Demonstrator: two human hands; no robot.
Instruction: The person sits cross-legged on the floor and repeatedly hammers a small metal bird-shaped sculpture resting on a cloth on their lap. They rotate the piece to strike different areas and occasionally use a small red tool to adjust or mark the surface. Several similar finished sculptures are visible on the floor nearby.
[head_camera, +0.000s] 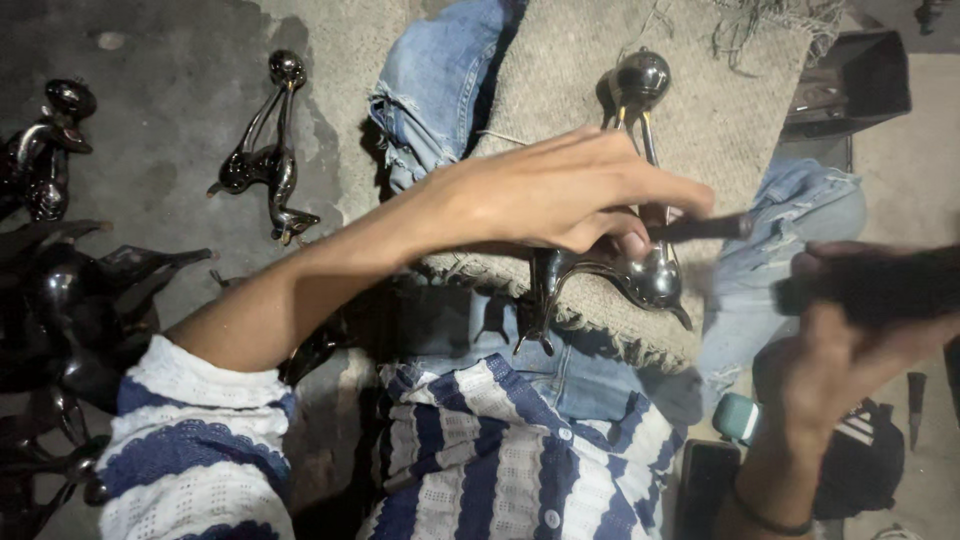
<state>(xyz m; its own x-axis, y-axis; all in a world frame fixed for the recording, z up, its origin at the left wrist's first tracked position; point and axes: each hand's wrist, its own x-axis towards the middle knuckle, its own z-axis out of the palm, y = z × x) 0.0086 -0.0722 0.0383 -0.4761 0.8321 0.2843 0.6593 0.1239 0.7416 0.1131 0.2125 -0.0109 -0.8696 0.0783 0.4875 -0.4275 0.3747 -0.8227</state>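
I see the figurine (640, 250) lying on the burlap (700, 110) across the lap, near its front edge. My left hand (560, 195) reaches over it, fingers closed on a thin dark tool (700, 228). My right hand (850, 350), raised and blurred, grips a dark block (880, 285). A slip could, I judge, scratch the figurine or roll it off the fringe.
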